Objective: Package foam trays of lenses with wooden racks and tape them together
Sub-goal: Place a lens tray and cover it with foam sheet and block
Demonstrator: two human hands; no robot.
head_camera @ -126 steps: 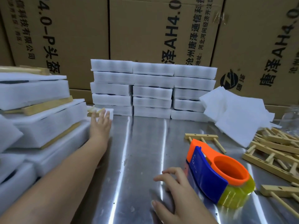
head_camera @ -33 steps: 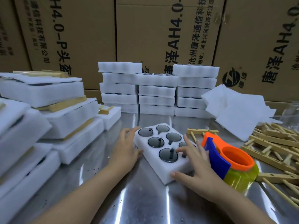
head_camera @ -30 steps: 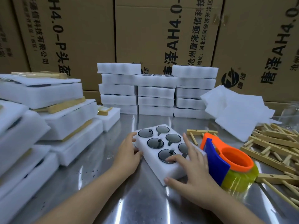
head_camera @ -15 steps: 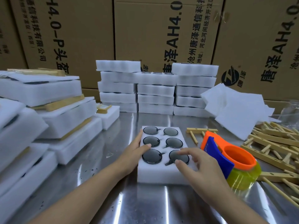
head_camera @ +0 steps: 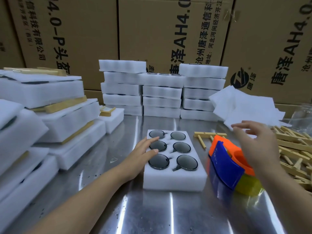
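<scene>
While the white foam tray lies flat near the middle of the shiny steel desk, six dark round lenses sit in its pockets, two columns of three.

Left hand: fingers straight, laid flat on the tray's left edge, tips on the foam between the left-column lenses. Holds nothing.

Right hand: raised above the desk, fingers spread and loosely bent, holding nothing. It hovers over the orange-and-blue tape dispenser, which stands just right of the tray with a yellowish tape roll at its base.

A single pale wooden rack lies behind the dispenser. A loose pile of wooden racks is at the right edge. Thin white foam sheets are heaped at right rear.

Rear centre: three stacked columns of white foam trays against brown printed cardboard boxes. Left: tilted piles of foam bundles with wooden strips.
</scene>
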